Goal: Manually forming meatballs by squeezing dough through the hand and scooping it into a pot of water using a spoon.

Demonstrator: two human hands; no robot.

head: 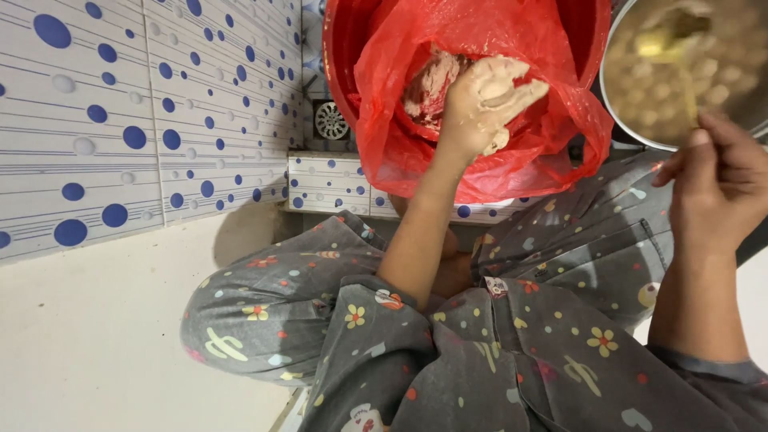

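paste (432, 84): pinkish-beige, sticky lump, inside the red bag (512, 156) | bag: thin red plastic, crumpled, mouth open, lining the red tub (340, 56) | spoon (680, 60): yellowish, blurred, tip down in the pot (620, 104) | pot: round, metal, full of pale balls, just right of the tub

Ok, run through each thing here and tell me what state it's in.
Left hand: coated in paste, reaching into the bag.
Right hand: closed on a spoon handle.
Red bag: open, lining the red tub.
Metal pot: full of pale balls.
Floor drain: covered.
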